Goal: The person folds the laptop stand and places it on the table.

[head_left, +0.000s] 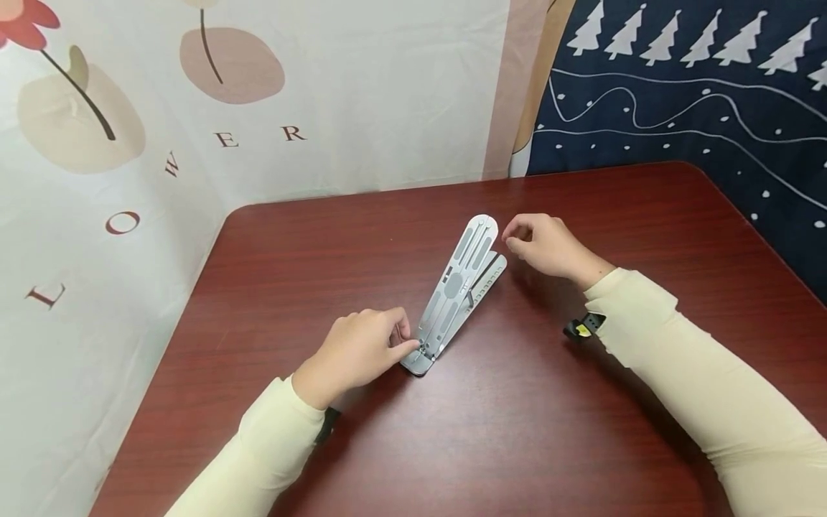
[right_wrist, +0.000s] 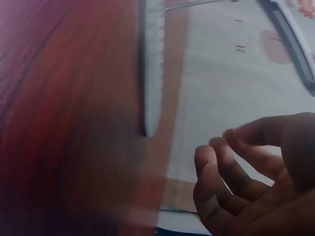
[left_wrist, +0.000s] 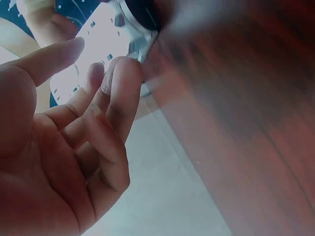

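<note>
A silver folding laptop stand [head_left: 455,283] lies slantwise on the table, its upper arm raised in a V above the lower one and a thin strut between them. My left hand [head_left: 362,352] is at the stand's near, hinged end, thumb and fingers apart. Whether its fingertips touch the metal is hard to tell. In the left wrist view the stand [left_wrist: 101,42] appears behind those loosely bent fingers. My right hand [head_left: 545,244] hovers just right of the stand's far end, holding nothing. Its fingers [right_wrist: 209,162] are loosely curled, apart from the stand [right_wrist: 153,73] in the right wrist view.
The reddish-brown table [head_left: 291,266] has rounded far corners. Behind it hangs a white cloth [head_left: 388,93] with printed flowers and letters, and a dark blue cloth [head_left: 652,115] with white trees is at the right. A dark band [head_left: 584,327] is on the right wrist.
</note>
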{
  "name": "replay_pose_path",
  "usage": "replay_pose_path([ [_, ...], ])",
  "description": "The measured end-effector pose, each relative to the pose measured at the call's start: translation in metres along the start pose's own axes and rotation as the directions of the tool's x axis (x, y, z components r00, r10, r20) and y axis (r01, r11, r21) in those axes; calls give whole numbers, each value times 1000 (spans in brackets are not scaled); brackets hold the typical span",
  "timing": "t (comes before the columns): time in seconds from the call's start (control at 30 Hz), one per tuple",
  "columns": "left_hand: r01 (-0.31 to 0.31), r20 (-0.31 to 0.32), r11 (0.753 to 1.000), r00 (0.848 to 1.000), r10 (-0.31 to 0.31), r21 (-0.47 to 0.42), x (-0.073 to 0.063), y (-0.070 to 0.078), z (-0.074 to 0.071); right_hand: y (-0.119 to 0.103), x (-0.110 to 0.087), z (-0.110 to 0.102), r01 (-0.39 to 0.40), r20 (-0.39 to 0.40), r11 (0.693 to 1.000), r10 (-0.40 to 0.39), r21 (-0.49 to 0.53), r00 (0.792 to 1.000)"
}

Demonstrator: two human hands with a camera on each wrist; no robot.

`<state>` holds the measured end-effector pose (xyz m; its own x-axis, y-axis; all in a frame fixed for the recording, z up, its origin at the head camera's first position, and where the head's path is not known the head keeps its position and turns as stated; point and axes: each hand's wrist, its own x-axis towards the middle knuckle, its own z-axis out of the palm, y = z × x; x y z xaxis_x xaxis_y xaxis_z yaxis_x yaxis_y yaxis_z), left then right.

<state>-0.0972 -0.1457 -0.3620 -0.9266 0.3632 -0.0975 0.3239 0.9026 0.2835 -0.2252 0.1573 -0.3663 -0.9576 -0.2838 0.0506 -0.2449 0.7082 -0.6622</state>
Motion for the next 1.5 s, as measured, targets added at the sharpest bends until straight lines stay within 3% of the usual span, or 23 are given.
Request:
replay_pose_path([
  [0.3, -51, 23, 997, 998, 50, 60, -6, 11, 11, 16, 17, 11, 64, 226, 990, -34, -129, 974],
  [0.57, -71, 9, 995, 997, 70, 76, -6, 14, 16, 20, 24, 10, 155, 338, 977, -97, -147, 936],
  [0.87, -76, 11, 992, 997, 75, 103, -4, 15, 21, 24, 28, 9, 263, 413, 956, -189, -130, 891],
  [1.23, -59, 24, 993, 998, 57, 105, -2, 16, 20, 26, 24, 10, 194, 409, 971, -122, -141, 904],
  [1.5, -54, 41, 993, 998, 50, 105, 0, 14, 19, 24, 20, 8, 180, 417, 971, -99, -159, 903],
])
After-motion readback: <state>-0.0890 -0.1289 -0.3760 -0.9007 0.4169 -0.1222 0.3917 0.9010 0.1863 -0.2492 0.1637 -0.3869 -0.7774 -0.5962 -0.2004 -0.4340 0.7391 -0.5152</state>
